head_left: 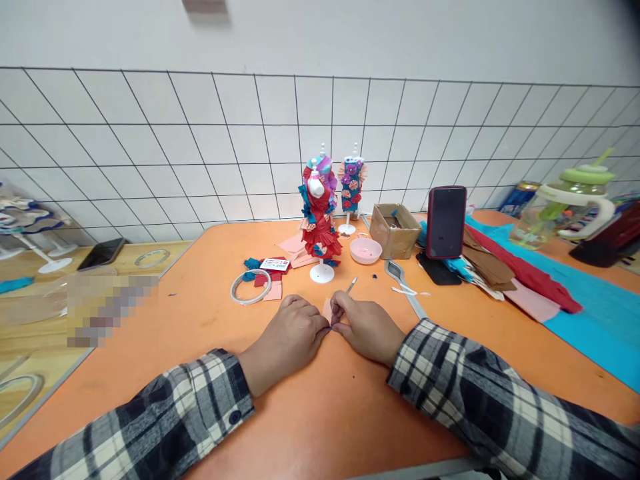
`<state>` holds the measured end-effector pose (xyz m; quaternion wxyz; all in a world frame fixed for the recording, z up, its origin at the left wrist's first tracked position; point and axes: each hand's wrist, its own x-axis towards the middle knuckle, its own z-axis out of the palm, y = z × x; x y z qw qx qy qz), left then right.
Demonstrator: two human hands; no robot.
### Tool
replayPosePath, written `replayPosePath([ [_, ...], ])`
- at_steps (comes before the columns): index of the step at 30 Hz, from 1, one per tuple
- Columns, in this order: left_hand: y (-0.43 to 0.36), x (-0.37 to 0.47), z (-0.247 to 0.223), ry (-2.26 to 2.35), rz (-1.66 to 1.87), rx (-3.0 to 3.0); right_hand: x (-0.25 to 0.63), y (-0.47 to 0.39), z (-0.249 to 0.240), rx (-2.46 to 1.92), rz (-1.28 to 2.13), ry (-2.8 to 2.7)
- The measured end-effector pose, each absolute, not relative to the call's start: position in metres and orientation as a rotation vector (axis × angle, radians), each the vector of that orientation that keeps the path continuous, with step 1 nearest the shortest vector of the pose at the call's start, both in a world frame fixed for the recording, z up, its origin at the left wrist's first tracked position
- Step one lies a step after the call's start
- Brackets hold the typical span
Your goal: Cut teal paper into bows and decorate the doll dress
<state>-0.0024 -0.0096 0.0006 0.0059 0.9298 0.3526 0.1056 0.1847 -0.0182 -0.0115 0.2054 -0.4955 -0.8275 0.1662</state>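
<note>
At the far left, a white display stand (54, 265) with a ruffled, striped little dress (30, 217) stands on the wooden table (165, 257), with a dark smartphone (101, 253) lying just beside it. On the orange table (200, 333), a tape roll (235, 293) encircles bare tabletop and overlaps pink and red paper scraps; a labeled red packet (275, 265) lies behind it. The left hand (293, 333) is closed, thumb and forefinger pinching a tiny dark blue piece (331, 327) at the near edge of a pink paper slip (327, 310), between the two hands. Behind, a white mini mannequin (316, 187) wears a red ruffled dress (323, 230). The right hand (367, 327) is also closed, its fingertips meeting the same tiny piece while holding a slim, pale-tipped stick (353, 285). Beyond it, a shallow pink bowl (365, 253) holds a few small bits, too small to identify. Just right of that, an open cardboard box (397, 233) contains a little dark and blue material, mostly hidden by its walls. Next, a red-cased phone (447, 223) stands upright near folded brown, red and pink crepe paper (525, 273). Farther right, a transparent jug (555, 210) has a green lid and straw, with something green inside.
</note>
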Motion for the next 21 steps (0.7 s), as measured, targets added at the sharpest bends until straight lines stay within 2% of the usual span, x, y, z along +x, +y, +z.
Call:
replayPosePath([
  [21,-0.0093,0.0001,-0.0006,1.189,0.433,2.910,0.1815,-0.0175,-0.0123,-1.476,0.431,-2.223],
])
